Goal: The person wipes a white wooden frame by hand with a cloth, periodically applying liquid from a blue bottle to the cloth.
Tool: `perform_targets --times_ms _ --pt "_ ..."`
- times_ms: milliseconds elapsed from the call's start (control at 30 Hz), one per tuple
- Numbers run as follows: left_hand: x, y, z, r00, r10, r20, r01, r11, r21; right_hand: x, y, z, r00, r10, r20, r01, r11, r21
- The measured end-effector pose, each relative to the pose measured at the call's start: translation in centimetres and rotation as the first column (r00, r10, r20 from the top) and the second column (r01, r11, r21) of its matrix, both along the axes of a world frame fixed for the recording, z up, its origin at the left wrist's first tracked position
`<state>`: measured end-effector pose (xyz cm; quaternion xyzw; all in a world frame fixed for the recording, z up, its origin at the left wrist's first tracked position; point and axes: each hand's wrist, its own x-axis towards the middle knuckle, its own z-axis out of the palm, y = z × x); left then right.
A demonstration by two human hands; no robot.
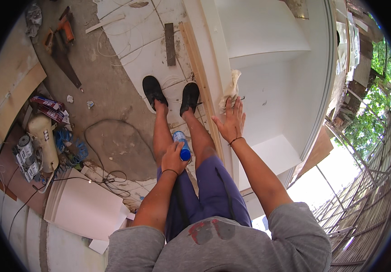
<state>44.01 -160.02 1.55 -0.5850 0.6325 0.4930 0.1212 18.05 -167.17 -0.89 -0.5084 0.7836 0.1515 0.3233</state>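
All the visible fingers of the left hand (172,156) are curled closed around a slim, light-blue cylindrical bottle (180,136), with its bright-blue cap (185,155) just beside the fingers and its body reaching out past them. The right hand (233,123) is opened out, fingers nearly straight and thumb splayed aside, its fingertips over the near end of a crumpled cream-coloured cloth (232,84). Whether those fingertips pinch any fabric or only press on it, I cannot tell. The rest of the cloth bunches ahead of them, along the front edge of a large white open-fronted cabinet (268,77), whose recess lies to the right of the fingers. For a wiping stroke, the cloth would probably work best folded into a flat pad, pressure spread evenly across the fingers, loose end tucked beneath them; the left fingers should hold the bottle well clear of the panels.
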Motion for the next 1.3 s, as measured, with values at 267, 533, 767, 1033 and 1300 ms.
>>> perform_targets --times_ms 267,533,767,1033,1300 --pt "-0.2 -0.2 0.3 1.0 0.005 -0.002 -0.004 0.991 0.131 -0.8 -1.1 -1.0 0.996 -0.055 0.064 0.068 0.97 -0.232" --pt "0.0 -0.3 0.0 0.999 0.027 -0.029 -0.024 0.996 0.083 -1.4 -3.0 0.0 0.996 0.077 0.04 -0.072 0.991 -0.111" --pt "-0.2 -0.1 0.1 1.0 -0.009 0.002 0.009 0.995 0.102 -1.3 -3.5 0.1 0.996 0.073 0.041 -0.067 0.988 -0.14" --pt "0.1 -0.4 0.1 1.0 0.028 0.009 -0.028 0.999 0.039 -2.5 2.4 1.8 0.991 0.107 0.08 -0.109 0.994 0.025" --pt "0.3 -2.7 1.2 0.998 0.039 0.057 -0.047 0.987 0.151 -3.2 -4.0 -5.0 0.945 0.326 0.031 -0.278 0.848 -0.452"
